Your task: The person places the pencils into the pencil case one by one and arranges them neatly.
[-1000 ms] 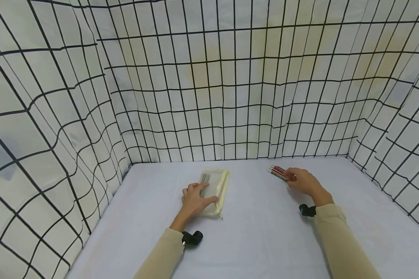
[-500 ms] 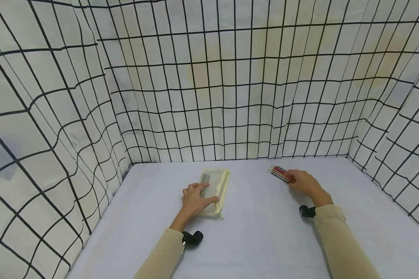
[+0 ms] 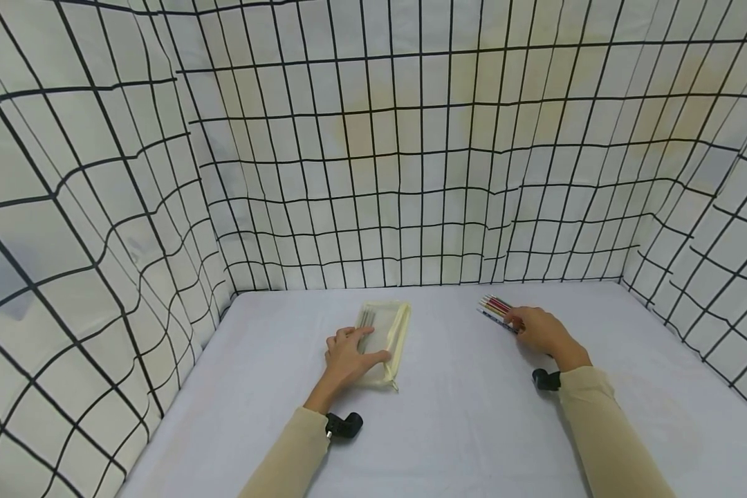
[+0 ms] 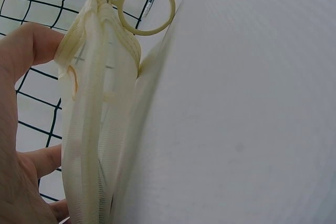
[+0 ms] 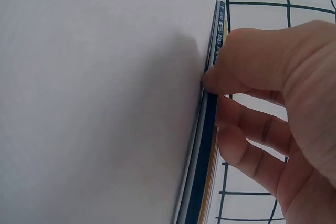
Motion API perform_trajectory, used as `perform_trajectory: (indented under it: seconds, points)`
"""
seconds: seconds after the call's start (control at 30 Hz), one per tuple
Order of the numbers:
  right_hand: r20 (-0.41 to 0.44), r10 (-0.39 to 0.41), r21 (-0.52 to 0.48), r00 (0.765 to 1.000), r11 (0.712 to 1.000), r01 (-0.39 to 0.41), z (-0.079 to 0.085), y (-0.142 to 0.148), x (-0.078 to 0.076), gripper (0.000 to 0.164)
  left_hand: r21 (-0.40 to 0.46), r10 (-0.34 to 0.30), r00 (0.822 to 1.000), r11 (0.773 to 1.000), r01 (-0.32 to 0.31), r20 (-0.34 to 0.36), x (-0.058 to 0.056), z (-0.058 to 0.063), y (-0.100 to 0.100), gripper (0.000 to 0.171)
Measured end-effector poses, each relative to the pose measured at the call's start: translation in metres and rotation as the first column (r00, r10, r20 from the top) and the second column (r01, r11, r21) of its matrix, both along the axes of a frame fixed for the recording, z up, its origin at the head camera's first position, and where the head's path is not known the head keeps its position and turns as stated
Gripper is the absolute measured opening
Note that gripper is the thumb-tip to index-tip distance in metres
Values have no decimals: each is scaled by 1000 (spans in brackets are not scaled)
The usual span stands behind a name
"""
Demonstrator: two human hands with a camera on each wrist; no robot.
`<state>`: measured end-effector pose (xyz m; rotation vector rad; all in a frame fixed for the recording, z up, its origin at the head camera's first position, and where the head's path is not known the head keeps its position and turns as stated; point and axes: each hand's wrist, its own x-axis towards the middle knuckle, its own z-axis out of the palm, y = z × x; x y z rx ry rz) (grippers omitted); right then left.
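Observation:
In the head view a pale yellow mesh pouch (image 3: pixel 382 328) with a zip lies on the table, several slim grey sticks (image 3: pixel 366 319) showing through it. My left hand (image 3: pixel 347 356) rests on the pouch with fingers spread and the thumb across to its zipped side. The left wrist view has the thumb against the zip end, where a ring pull (image 4: pixel 148 9) sticks out. To the right, my right hand (image 3: pixel 540 332) pinches several pencils (image 3: pixel 496 304) at their near part, tips pointing away to the left. A blue pencil (image 5: pixel 203 150) with printed lettering is nearest the right wrist camera.
White cloth covers the table (image 3: pixel 448 415). White sheeting with a black grid (image 3: pixel 411 173) stands at the back and both sides. Each wrist carries a small black camera, the left camera (image 3: pixel 345 425) and the right camera (image 3: pixel 546 379).
My right hand has shifted slightly toward me, and the blue pencil now shows along the near side of the pencils. The left hand and the pouch have stayed put.

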<state>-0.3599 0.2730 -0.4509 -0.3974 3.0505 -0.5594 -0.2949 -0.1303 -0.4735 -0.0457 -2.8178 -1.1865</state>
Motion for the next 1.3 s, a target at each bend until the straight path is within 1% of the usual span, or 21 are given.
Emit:
perform_trajectory:
  seconds: [0.2,0.37,0.47,0.77,1.07,1.3]
  points:
    - [4,19,2,1000,1000,-19,3,1,1,43,-1,2,1000,1000,-2,3,1,0,0,77]
    - [23,3,-4,1000,1000,-3,6,0,1,49,1,2,1000,1000,-2,2,1,1,0,77]
    - [34,-13,-12,999,1000,14,7,0,1,51,0,1,1000,1000,-1,1,0,0,0,77]
    - [57,-12,-54,998,998,15,10,-3,-1,50,-7,1,1000,1000,-1,-3,-2,-2,-1,78]
    - [37,54,-143,998,989,-48,12,-5,-1,51,23,7,1000,1000,-7,-6,0,-1,0,77]
    - [33,68,-172,997,983,-61,10,-5,-4,53,16,7,1000,1000,-7,-4,-1,-1,0,77]
